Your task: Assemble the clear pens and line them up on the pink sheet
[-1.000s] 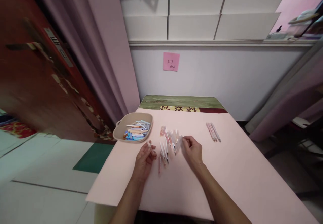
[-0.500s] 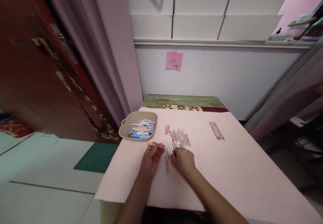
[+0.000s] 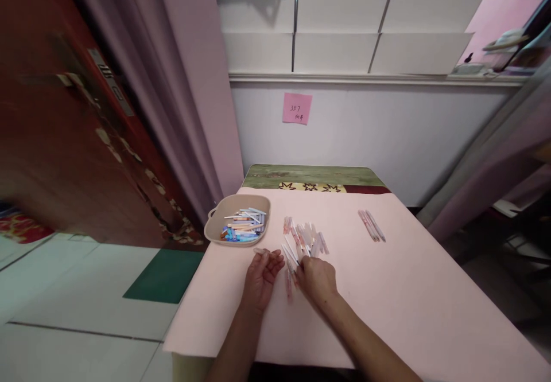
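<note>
The left hand (image 3: 262,277) pinched a slim pale pen (image 3: 260,251) between thumb and fingers, just above the pink table (image 3: 430,296). The right hand (image 3: 318,279) reached down at the near side of a loose heap of pens (image 3: 306,234), its fingers curled together; its own knuckles blocked the view of the fingertips, so whether they were clamped on a pen could not be told. The heap, white and pinkish, lay mid-table, with one pinkish pen (image 3: 288,287) apart from the rest, between the two hands.

Beyond the left hand, a beige basket (image 3: 221,214) filled the table's left side, holding blue, white and tan sticks (image 3: 245,225). Three pens (image 3: 372,225) lay side by side well off to the right. A green board (image 3: 310,174) edged the table's far end, below a pink note (image 3: 297,108) on the wall. A purple curtain (image 3: 189,84) hung at left, partly covering a reddish-brown door (image 3: 38,141)
</note>
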Demonstrator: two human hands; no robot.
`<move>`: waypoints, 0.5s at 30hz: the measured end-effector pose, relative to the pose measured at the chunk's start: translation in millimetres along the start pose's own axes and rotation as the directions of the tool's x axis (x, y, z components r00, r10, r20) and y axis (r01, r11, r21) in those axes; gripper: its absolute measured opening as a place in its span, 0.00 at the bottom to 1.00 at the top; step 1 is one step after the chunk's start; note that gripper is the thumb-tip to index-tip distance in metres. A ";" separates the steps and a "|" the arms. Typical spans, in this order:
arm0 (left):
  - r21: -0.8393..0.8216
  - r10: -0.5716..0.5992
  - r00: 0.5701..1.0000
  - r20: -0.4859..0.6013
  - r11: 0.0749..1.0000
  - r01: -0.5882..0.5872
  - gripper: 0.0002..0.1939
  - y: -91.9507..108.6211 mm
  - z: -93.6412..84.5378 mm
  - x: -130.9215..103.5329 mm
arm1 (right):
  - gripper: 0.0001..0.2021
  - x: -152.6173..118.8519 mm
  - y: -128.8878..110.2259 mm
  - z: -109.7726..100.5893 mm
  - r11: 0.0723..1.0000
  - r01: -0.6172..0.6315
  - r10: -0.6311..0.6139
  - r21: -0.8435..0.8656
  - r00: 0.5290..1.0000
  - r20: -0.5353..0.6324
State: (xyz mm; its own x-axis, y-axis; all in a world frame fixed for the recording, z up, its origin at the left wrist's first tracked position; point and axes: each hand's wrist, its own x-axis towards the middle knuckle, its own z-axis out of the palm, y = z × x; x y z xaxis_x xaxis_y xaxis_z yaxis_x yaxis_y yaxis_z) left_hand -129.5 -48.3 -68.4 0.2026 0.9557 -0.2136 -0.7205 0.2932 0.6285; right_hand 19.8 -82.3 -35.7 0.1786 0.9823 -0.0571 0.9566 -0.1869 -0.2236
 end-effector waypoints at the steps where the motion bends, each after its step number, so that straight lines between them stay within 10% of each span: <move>1: -0.003 0.004 1.000 -0.003 1.000 -0.004 0.08 -0.1 0.1 0.1 | 0.11 0.1 0.8 1.2 1.000 -0.008 0.009 0.013 1.000 -0.016; 8: 0.003 0.012 1.000 -0.008 1.000 -0.012 0.12 -0.3 3.5 0.8 | 0.08 -3.2 24.4 -2.9 0.968 -0.027 0.065 0.249 0.987 -0.145; 15: -0.014 -0.022 0.999 -0.024 1.000 0.021 0.09 0.7 4.6 1.5 | 0.09 -17.6 35.4 -16.2 0.844 0.264 -0.173 0.466 0.958 -0.228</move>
State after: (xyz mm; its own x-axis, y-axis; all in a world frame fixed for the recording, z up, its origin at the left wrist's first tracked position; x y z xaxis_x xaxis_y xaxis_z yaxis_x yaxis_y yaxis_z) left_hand -126.6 -46.6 -64.8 0.2025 0.9482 -0.2449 -0.7251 0.3132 0.6133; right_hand 54.3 -106.0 -26.9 0.0579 0.9769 0.2058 0.7474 0.0943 -0.6577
